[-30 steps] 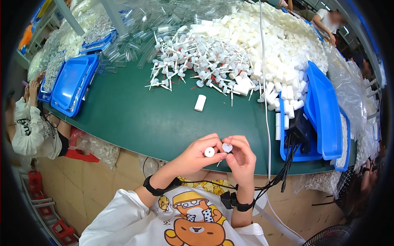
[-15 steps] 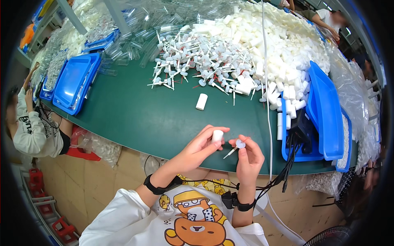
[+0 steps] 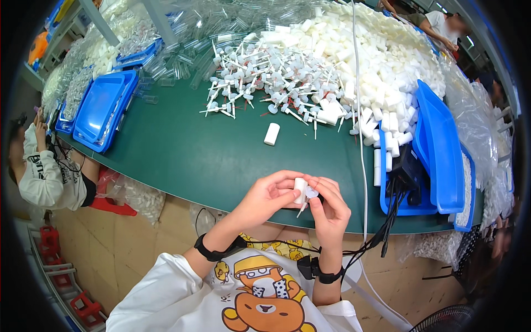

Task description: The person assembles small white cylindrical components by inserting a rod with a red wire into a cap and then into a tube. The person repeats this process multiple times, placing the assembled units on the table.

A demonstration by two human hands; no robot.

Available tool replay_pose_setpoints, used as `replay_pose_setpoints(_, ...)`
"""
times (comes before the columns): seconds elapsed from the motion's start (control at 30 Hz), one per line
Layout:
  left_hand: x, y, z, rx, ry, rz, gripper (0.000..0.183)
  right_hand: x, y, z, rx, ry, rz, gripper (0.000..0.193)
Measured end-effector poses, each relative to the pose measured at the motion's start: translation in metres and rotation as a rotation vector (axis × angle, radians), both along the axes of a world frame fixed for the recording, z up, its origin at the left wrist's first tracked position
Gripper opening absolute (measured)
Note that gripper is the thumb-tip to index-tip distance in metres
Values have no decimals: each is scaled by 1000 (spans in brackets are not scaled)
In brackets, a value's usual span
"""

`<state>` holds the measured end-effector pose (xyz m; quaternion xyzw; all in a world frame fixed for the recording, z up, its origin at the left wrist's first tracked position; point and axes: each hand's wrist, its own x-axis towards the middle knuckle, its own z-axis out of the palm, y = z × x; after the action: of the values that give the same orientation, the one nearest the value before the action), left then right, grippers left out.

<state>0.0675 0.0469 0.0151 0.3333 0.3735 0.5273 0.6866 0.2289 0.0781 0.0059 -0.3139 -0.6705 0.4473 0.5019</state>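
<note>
My left hand [image 3: 271, 196] is closed on a white plastic cylinder [image 3: 300, 188], held upright over the table's near edge. Between the fingers of my right hand [image 3: 331, 207] is a small pale disc-shaped piece with a thin white stem [image 3: 311, 192]; the stem points down and to the left. Both hands meet, and the disc sits right beside the cylinder; whether they touch I cannot tell. Another white cylinder [image 3: 271, 134] lies alone on the green table [image 3: 193, 160]. Beyond it spreads a heap of similar stemmed pieces [image 3: 265, 77], some with red thin parts.
A big pile of white cylinders [image 3: 381, 61] fills the back right. Clear tubes [image 3: 221, 22] lie at the back. Blue trays [image 3: 440, 160] stand at right, another blue tray [image 3: 102, 110] at left. A white cable [image 3: 359, 110] hangs down. A co-worker [image 3: 52, 171] sits at left.
My hands have come together: the right moved left with the stemmed piece, up against the cylinder in my left. The cylinder shifted slightly to the right.
</note>
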Motion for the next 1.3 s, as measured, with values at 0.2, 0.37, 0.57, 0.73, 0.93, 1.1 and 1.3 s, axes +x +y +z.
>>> replay_pose_setpoints(0.2,1,-1,-6,0,-52,14,37,-3,-2,-1,-8,-19,-45,28)
replay_pose_setpoints(0.37,3,-2,-4,19,-65,-22,31,-4,-4,0,-20,-35,-86,26)
replay_pose_setpoints(0.57,0,-3,-5,48,-48,-89,26,-3,-5,2,-18,-73,-106,24)
replay_pose_setpoints(0.73,1,-6,-7,78,-66,-89,25,-4,-8,0,28,-89,-137,26)
replay_pose_setpoints(0.93,1,-6,-1,70,-105,-130,23,-3,-10,0,104,-97,-210,28)
replay_pose_setpoints(1.1,-2,-5,-5,96,-93,-157,24,-3,-8,0,150,-102,-183,29)
replay_pose_setpoints(1.3,-3,-6,1,90,-55,-160,22,-1,-7,-1,145,-81,-156,30)
